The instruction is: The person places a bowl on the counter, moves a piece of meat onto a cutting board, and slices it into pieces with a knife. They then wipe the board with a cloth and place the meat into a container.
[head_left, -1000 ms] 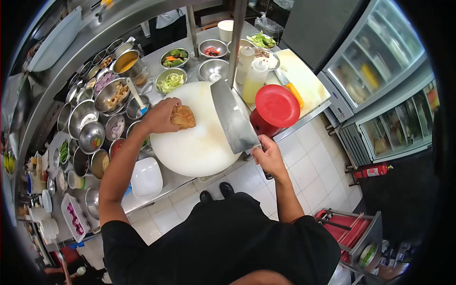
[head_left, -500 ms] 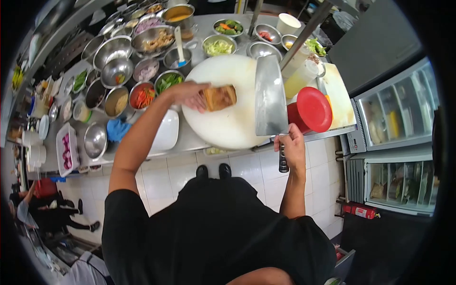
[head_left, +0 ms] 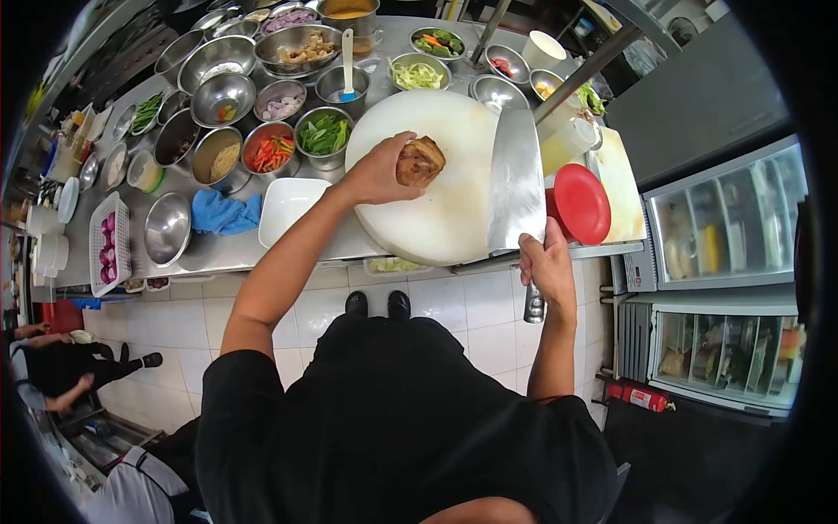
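A browned block of meat [head_left: 424,162] is over the left part of a thick round white chopping board [head_left: 441,231]. My left hand [head_left: 386,172] is closed around the meat's left side, thumb and fingers curved along its edges. In my right hand [head_left: 548,265] is the dark handle of a broad cleaver [head_left: 517,179], fingers wrapped round it near the blade. The wide steel blade points away from me and overlaps the board's right edge in this view.
Metal bowls of cut vegetables, such as red pepper strips [head_left: 270,154] and green leaves [head_left: 324,134], crowd the counter's left. A white tray [head_left: 290,210] and blue cloth [head_left: 225,212] lie nearer. A red plate [head_left: 582,204] sits right. Other people [head_left: 65,367] are at far left.
My left hand has closed around the meat, which has turned and now shows a different side. The cleaver stays in my right hand, on the board's right side. The whole view has shifted slightly.
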Available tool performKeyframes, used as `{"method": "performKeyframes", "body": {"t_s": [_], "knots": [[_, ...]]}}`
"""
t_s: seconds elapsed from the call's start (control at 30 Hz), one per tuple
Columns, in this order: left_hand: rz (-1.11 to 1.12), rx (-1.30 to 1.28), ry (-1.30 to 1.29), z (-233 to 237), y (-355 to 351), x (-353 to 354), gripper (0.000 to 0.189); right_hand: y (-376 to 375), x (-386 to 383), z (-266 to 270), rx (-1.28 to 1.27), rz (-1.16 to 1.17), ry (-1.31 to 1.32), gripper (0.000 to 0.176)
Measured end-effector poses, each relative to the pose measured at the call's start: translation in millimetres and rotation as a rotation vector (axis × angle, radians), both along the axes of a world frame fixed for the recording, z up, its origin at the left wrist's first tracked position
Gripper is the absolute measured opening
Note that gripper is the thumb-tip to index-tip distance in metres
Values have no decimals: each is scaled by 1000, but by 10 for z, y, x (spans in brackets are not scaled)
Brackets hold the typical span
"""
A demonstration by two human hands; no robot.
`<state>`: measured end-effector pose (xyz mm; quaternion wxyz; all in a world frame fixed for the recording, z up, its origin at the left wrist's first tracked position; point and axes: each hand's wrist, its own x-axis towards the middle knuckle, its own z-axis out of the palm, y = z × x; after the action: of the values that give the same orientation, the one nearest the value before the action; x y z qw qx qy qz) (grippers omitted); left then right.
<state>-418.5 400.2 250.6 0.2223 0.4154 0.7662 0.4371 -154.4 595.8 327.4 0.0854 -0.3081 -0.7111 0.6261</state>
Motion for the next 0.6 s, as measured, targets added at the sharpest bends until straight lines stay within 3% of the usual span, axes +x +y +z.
{"method": "performKeyframes", "body": {"t_s": [0.1,0.17,0.2,0.33,0.6], "knots": [[-83,67,-85,-95,30,97,103,-9,63,39,-26,21,0,20],[-253,169,-125,-201,79,150,102,-10,104,75,-35,45,2,20],[-234,269,8,-193,69,164,94,-31,111,89,-4,70,-29,21],[-130,247,266,-106,-124,143,76,-127,118,173,82,130,-81,23],[-119,289,243,-152,-99,323,50,-326,12,218,353,223,-197,28]]}}
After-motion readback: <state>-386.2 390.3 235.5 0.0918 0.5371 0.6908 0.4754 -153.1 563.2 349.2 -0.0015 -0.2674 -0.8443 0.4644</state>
